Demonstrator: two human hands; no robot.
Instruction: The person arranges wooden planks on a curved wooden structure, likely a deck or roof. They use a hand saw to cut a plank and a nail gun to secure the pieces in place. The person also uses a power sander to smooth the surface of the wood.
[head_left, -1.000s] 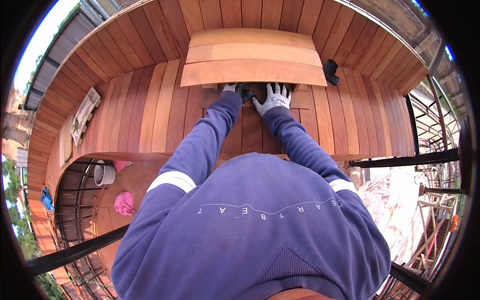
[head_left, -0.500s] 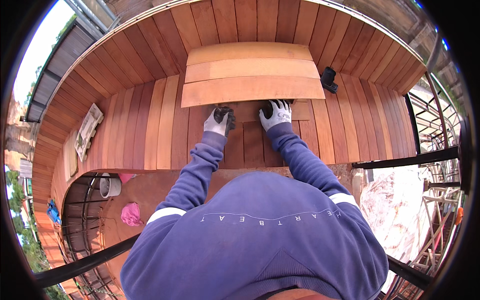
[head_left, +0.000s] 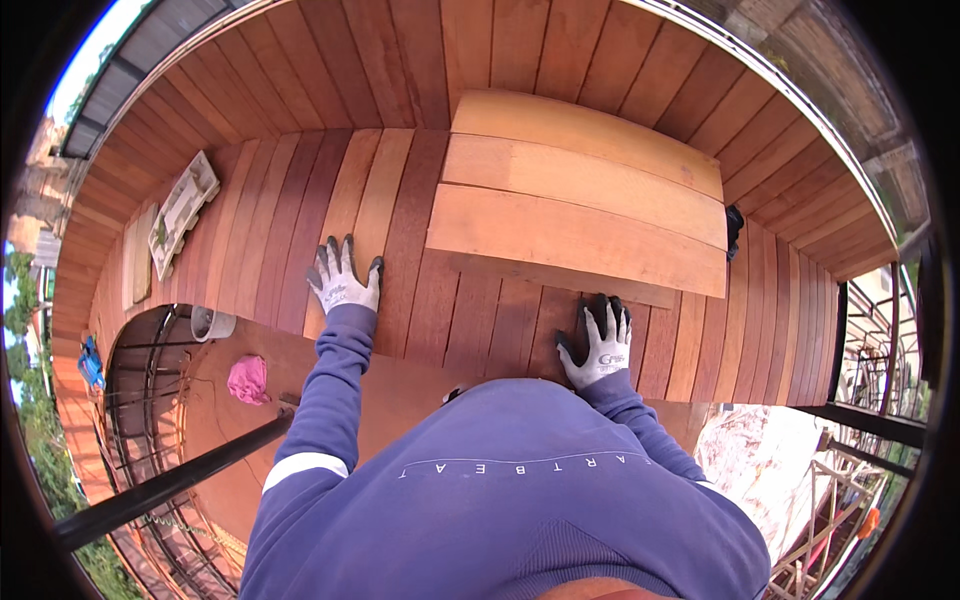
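Note:
My left hand (head_left: 343,280), in a white and black work glove, lies flat with spread fingers on the reddish wooden slats of the curved bench seat (head_left: 290,230). My right hand (head_left: 600,345), gloved alike, rests on the slats too, fingers apart, just in front of a raised panel of three lighter planks (head_left: 580,195). Neither hand holds anything. The panel sits on the seat against the slatted backrest (head_left: 390,60), and its near edge shadows the slats below. What supports it underneath is hidden.
A pale slotted block (head_left: 182,215) lies at the bench's left end. Beyond the panel's right end is a black object (head_left: 735,230), partly hidden. On the reddish floor below are a pink cloth (head_left: 249,380) and a pale bucket (head_left: 212,323). A black metal bar (head_left: 180,480) crosses the lower left.
Both hands have come out from the panel's near edge. My left hand moved left onto the slats and opened flat; the right shifted right and nearer. The view has turned.

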